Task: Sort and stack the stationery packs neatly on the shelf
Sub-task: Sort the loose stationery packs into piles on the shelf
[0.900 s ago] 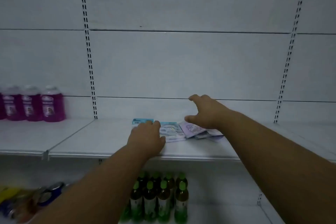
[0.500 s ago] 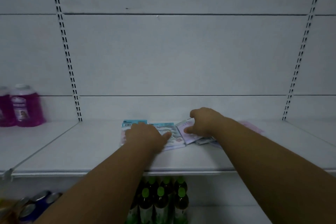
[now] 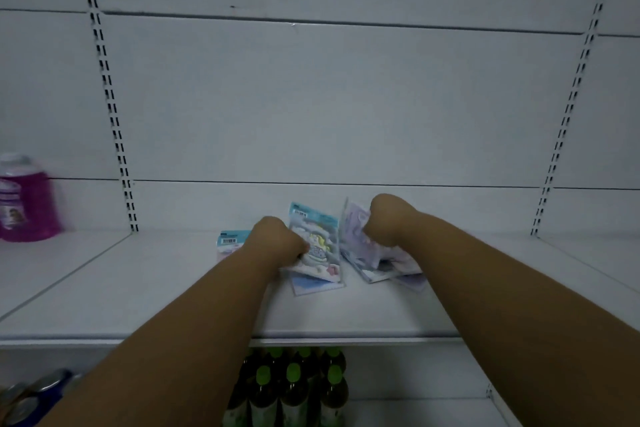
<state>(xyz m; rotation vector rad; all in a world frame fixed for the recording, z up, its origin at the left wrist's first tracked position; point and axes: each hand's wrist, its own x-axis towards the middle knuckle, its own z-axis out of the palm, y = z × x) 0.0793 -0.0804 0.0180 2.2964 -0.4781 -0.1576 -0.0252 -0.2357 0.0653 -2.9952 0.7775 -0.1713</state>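
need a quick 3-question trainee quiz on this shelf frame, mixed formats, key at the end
1. True or false: the left hand grips a blue pack whose top edge is tilted up off the shelf.
2. Multiple choice: what does the right hand hold? A) a purple bottle B) a lilac pack C) a green-capped bottle D) nothing
3. Fill in: beside the left hand, on its left, another blue pack with a barcode lies ___ on the shelf.

Key: 1 true; 2 B, the lilac pack; 3 flat. The purple bottle stands far left on the shelf, and the green-capped bottles stand on the level below.
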